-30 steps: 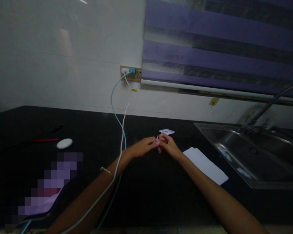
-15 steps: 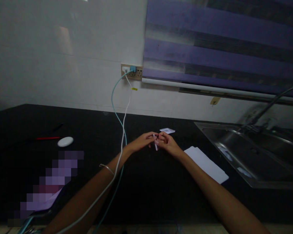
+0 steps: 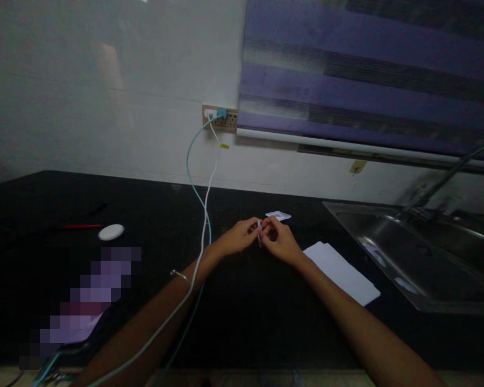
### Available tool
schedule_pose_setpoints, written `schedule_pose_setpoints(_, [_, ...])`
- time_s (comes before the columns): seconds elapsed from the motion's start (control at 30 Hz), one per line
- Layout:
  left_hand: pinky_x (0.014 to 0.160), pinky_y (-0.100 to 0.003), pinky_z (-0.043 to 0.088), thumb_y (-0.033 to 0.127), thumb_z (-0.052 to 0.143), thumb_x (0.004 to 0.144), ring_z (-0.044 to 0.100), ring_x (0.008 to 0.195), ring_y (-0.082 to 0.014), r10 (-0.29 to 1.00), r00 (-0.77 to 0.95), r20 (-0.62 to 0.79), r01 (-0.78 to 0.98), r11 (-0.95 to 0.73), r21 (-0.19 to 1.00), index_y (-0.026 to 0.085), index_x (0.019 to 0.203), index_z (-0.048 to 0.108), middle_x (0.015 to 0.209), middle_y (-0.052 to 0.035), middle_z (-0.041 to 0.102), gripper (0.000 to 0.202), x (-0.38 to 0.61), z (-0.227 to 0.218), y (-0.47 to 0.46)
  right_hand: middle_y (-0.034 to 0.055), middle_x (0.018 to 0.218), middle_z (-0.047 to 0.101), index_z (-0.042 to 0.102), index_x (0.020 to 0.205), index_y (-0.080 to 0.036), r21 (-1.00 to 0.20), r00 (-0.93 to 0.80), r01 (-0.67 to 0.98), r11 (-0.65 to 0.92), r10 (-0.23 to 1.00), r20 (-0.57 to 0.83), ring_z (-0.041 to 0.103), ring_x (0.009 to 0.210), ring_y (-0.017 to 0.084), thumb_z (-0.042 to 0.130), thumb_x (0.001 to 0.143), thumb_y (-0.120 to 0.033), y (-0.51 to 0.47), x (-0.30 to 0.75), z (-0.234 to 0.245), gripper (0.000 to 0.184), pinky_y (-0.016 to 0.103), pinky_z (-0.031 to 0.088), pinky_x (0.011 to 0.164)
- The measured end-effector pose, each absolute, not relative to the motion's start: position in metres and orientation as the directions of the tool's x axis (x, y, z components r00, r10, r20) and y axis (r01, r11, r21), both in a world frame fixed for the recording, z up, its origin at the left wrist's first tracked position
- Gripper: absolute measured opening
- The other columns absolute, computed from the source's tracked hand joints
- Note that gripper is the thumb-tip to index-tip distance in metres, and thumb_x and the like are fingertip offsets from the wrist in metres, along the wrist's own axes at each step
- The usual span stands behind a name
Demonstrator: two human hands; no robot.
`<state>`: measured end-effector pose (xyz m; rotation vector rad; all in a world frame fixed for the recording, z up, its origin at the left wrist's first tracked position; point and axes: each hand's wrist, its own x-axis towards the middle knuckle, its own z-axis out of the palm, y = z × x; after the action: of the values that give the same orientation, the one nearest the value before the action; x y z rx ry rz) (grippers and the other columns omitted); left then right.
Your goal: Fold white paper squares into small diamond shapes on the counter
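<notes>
Both my hands meet over the middle of a black countertop (image 3: 242, 322). My left hand (image 3: 237, 238) and my right hand (image 3: 279, 241) pinch a small thin pale strip (image 3: 259, 232) between their fingertips; it stands roughly upright and is too small to name. A thin bangle (image 3: 180, 276) sits on my left wrist. A small white square card (image 3: 278, 215) lies just beyond the hands. White paper sheets (image 3: 342, 271) lie to the right of my right forearm.
A white cable (image 3: 208, 188) and a teal cable (image 3: 191, 172) hang from a wall socket (image 3: 220, 118) and cross my left forearm. A steel sink (image 3: 411, 252) with a tap is at right. A white oval object (image 3: 111, 232) and a red pen (image 3: 83, 226) lie at left. Purple blinds (image 3: 367, 80) hang above.
The small strip has turned between my fingertips from slanting to roughly upright. Both hands stay together at the same spot; the view has shifted slightly.
</notes>
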<state>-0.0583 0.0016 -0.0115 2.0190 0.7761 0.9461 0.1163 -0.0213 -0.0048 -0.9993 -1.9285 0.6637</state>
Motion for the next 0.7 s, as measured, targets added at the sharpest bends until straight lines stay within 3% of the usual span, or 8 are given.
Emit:
schedule_pose_setpoints(0.1, [0.072, -0.026, 0.045, 0.034, 0.045, 0.092, 0.057, 0.079, -0.0144, 0.752, 0.517, 0.408, 0.270, -0.596, 0.756, 0.016, 0.105, 0.061, 0.093, -0.0045, 0.064, 0.027, -0.0585, -0.0068, -0.0005, -0.0001, 0.070, 0.061, 0.051, 0.100, -0.020, -0.572, -0.341, 0.572, 0.588, 0.804, 0.487, 0.057, 0.059, 0.013, 0.054, 0.083, -0.023, -0.0241, 0.1179, -0.0018, 0.017, 0.025, 0.042, 0.059])
schedule_pose_setpoints(0.27, [0.077, -0.029, 0.046, 0.032, 0.046, 0.092, 0.059, 0.083, -0.0154, 0.762, 0.481, 0.434, 0.293, -0.606, 0.739, 0.017, 0.111, 0.060, 0.100, -0.0065, 0.065, 0.028, -0.0568, -0.0046, -0.0023, 0.0025, 0.071, 0.064, 0.050, 0.107, -0.018, -0.460, -0.307, 0.702, 0.543, 0.814, 0.492, 0.058, 0.059, 0.015, 0.053, 0.080, -0.019, -0.0204, 0.1228, -0.0025, 0.027, 0.025, 0.040, 0.058])
schedule_pose_setpoints(0.5, [0.070, -0.029, 0.047, 0.046, 0.046, 0.091, 0.060, 0.075, -0.0162, 0.825, 0.475, 0.305, 0.336, -0.491, 0.804, 0.017, 0.116, 0.056, 0.090, -0.0066, 0.066, 0.040, -0.0534, -0.0073, -0.0061, 0.0045, 0.077, 0.066, 0.049, 0.109, -0.018, -0.462, -0.289, 0.686, 0.563, 0.793, 0.537, 0.060, 0.063, 0.016, 0.050, 0.083, -0.020, -0.0238, 0.1170, -0.0017, 0.026, 0.026, 0.041, 0.062])
schedule_pose_setpoints(0.7, [0.082, -0.032, 0.044, 0.038, 0.044, 0.093, 0.059, 0.091, -0.0193, 0.717, 0.604, 0.347, 0.326, -0.620, 0.713, 0.016, 0.113, 0.058, 0.104, -0.0091, 0.064, 0.033, -0.0583, -0.0043, -0.0067, -0.0006, 0.068, 0.060, 0.047, 0.108, -0.019, -0.553, -0.343, 0.615, 0.562, 0.822, 0.454, 0.057, 0.057, 0.014, 0.053, 0.080, -0.016, -0.0242, 0.1160, -0.0036, 0.029, 0.023, 0.038, 0.055])
